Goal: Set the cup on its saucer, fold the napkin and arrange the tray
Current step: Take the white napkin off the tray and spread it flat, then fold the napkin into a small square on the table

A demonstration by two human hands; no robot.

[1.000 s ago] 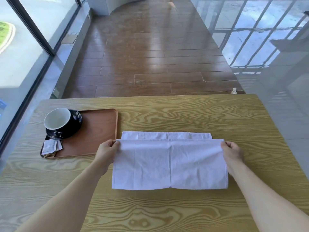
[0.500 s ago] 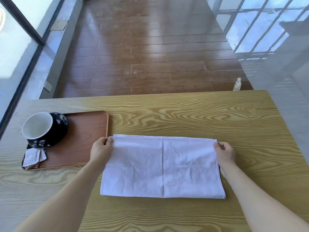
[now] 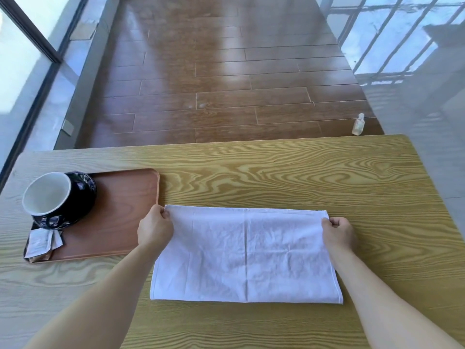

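Both grips are on the napkin (image 3: pixel 246 255): left hand (image 3: pixel 155 231) pinches its far-left corner, right hand (image 3: pixel 338 233) pinches its far-right corner, fingers curled onto the cloth edge, nothing else held. Napkin lies flat on the tabletop (image 3: pixel 289 177) as a doubled rectangle, long axis running left-right across the person, far edge between the two hands, folded near edge toward the body. A centre crease runs front to back, roughly midway between the hands. Key relation, as a judgement: a next fold would go across the long axis, so one corner pair has to travel sideways over that crease to meet the other; both hands are equally placed, each at its own end, so either could lead. The tray (image 3: pixel 120 222) sits to the left, its right rim just beside the left hand, so the left hand is nearer for the later transfer. On the tray: the cup (image 3: pixel 47 193) sits on its saucer (image 3: pixel 84 192) at the far-left part, leaning rather than upright from this view; packets (image 3: pixel 41 244) lie at the near-left corner, touching the saucer's near edge. Count: one napkin, one tray, one cup, one saucer, packets at least two, exact number unclear. One small bottle (image 3: pixel 358 124) stands on the floor beyond the tabletop's far edge.
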